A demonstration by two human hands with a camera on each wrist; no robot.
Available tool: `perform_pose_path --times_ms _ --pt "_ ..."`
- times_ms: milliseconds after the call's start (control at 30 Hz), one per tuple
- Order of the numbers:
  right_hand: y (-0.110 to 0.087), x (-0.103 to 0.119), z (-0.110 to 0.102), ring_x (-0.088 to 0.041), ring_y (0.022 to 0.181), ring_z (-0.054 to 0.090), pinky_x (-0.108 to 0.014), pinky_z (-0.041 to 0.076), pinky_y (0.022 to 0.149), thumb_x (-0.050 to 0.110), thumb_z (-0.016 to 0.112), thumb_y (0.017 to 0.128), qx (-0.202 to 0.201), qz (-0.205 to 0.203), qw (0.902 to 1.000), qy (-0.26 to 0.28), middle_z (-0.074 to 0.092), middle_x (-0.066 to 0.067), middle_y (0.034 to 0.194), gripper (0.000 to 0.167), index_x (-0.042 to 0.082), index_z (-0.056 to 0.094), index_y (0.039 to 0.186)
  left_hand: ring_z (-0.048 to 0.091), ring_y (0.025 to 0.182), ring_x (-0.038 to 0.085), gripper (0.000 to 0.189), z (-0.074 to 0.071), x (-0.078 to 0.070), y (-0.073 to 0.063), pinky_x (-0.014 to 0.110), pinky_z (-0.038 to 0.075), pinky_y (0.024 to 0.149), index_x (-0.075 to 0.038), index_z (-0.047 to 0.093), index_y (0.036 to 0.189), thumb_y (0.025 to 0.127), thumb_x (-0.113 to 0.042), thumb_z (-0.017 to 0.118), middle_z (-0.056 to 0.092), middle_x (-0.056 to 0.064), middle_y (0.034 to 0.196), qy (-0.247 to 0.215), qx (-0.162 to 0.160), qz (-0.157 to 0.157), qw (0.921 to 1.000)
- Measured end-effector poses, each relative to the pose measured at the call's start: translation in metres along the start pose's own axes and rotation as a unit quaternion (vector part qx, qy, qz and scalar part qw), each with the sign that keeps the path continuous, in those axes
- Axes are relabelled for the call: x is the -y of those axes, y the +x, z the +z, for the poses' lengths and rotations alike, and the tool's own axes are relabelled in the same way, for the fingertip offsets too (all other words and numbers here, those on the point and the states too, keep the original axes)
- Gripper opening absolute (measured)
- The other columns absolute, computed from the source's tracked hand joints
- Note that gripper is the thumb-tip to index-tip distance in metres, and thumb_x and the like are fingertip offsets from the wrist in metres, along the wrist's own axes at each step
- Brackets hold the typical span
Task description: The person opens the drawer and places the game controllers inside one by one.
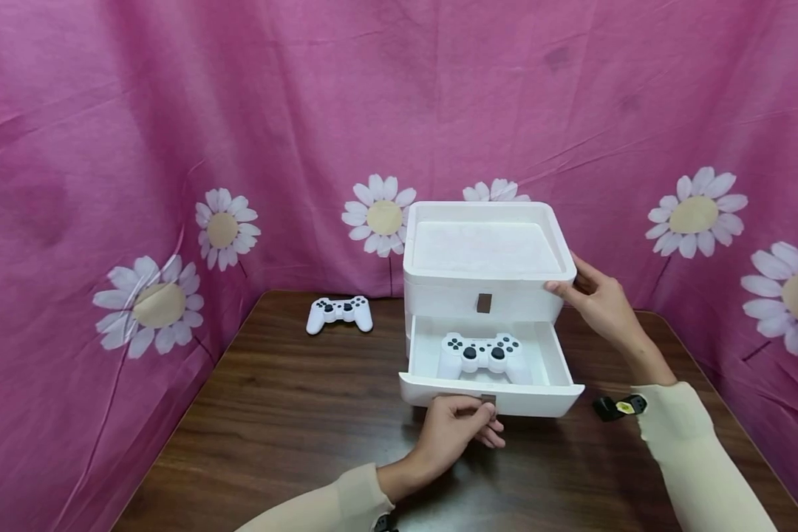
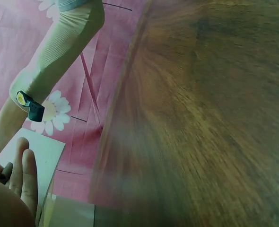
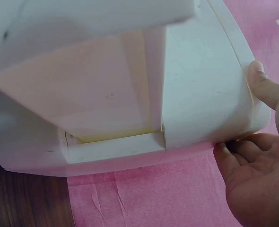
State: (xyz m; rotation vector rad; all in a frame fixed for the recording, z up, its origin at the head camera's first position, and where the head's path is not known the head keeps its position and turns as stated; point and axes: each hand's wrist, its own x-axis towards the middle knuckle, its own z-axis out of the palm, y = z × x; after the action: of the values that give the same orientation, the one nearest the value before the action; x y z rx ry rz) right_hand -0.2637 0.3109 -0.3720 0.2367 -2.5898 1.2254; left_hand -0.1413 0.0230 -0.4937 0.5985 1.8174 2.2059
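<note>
A white two-drawer unit [image 1: 439, 290] stands on the table, its lower drawer [image 1: 432, 387] pulled out. Inside that drawer lies a white game controller [image 1: 484, 355] with black thumbsticks. My left hand [image 1: 455, 432] pinches the small brown pull tab [image 1: 488, 400] at the drawer's front; in the left wrist view the tab shows between the fingers. With thumb in front and fingers at the side, my right hand [image 1: 601, 303] grips the unit's upper right edge, also seen in the right wrist view. The upper drawer, with its own brown tab [image 1: 483, 303], is in.
Another white game controller [image 1: 339, 314] lies on the brown wooden table [image 1: 292, 399], left of the unit. A shallow rimmed tray [image 1: 485, 247] forms the unit's top. Pink cloth [image 1: 326, 96] with daisies hangs around the back and sides.
</note>
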Motion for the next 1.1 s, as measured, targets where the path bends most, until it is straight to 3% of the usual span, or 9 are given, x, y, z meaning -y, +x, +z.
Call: perform_pose_path --times_ms 200,300,433,700,867,1000,1100 --pt "0.001 0.002 0.001 -0.050 0.137 0.057 0.001 0.043 0.076 0.041 0.075 0.100 0.002 0.001 1.0000 0.002 0.050 -0.027 0.159 0.084 0.020 0.030 0.168 0.081 0.079 0.014 0.033 0.001 -0.001 0.002 0.032 0.067 0.074 0.020 0.071 0.112 0.108 -0.011 0.063 0.072 0.042 0.107 -0.028 -0.011 0.007 0.9995" --pt "0.001 0.002 0.000 -0.049 0.136 0.057 0.001 0.043 0.076 0.041 0.075 0.101 0.001 -0.001 1.0000 0.004 0.050 -0.027 0.159 0.083 0.020 0.031 0.168 0.082 0.081 0.022 0.032 0.001 -0.001 0.007 0.033 0.067 0.075 0.019 0.072 0.113 0.108 -0.011 0.063 0.071 0.043 0.108 -0.036 -0.018 0.016 0.9991" --pt "0.001 0.001 -0.001 -0.050 0.137 0.057 0.002 0.043 0.077 0.040 0.074 0.101 0.002 -0.003 1.0000 0.006 0.050 -0.028 0.158 0.083 0.019 0.031 0.168 0.082 0.083 0.032 0.031 0.000 -0.001 0.018 0.034 0.067 0.073 0.017 0.074 0.113 0.107 -0.012 0.063 0.071 0.043 0.106 -0.030 -0.030 0.026 0.9988" --pt "0.001 -0.001 0.001 -0.049 0.137 0.056 0.001 0.043 0.078 0.039 0.074 0.101 0.007 -0.001 0.9999 0.008 0.050 -0.028 0.158 0.083 0.019 0.030 0.168 0.082 0.079 0.026 0.028 -0.005 0.001 0.045 0.036 0.067 0.073 0.014 0.075 0.111 0.106 -0.012 0.065 0.076 0.036 0.101 -0.020 -0.074 0.026 0.9967" --pt "0.001 -0.002 0.001 -0.049 0.137 0.056 0.002 0.044 0.079 0.035 0.075 0.101 0.003 -0.012 0.9999 0.012 0.050 -0.029 0.157 0.082 0.017 0.031 0.168 0.081 0.084 0.041 0.027 -0.008 0.003 0.061 0.038 0.067 0.074 0.014 0.076 0.109 0.106 -0.011 0.066 0.076 0.035 0.101 -0.014 -0.084 0.029 0.9960" --pt "0.001 -0.003 0.001 -0.035 0.132 0.062 0.001 0.045 0.079 0.034 0.076 0.101 -0.004 -0.015 0.9998 0.008 0.053 -0.029 0.155 0.080 0.018 0.033 0.167 0.075 0.089 0.055 0.026 -0.010 0.005 0.074 0.039 0.067 0.073 0.015 0.076 0.108 0.105 -0.010 0.066 0.076 0.035 0.099 -0.017 -0.096 0.032 0.9947" --pt "0.000 -0.003 0.001 -0.018 0.126 0.064 0.000 0.046 0.079 0.034 0.076 0.100 -0.008 -0.015 0.9998 0.006 0.054 -0.029 0.154 0.080 0.020 0.034 0.167 0.077 0.088 0.052 0.026 -0.012 0.006 0.081 0.039 0.067 0.073 0.013 0.077 0.107 0.105 -0.010 0.067 0.077 0.033 0.098 -0.020 -0.108 0.027 0.9936"
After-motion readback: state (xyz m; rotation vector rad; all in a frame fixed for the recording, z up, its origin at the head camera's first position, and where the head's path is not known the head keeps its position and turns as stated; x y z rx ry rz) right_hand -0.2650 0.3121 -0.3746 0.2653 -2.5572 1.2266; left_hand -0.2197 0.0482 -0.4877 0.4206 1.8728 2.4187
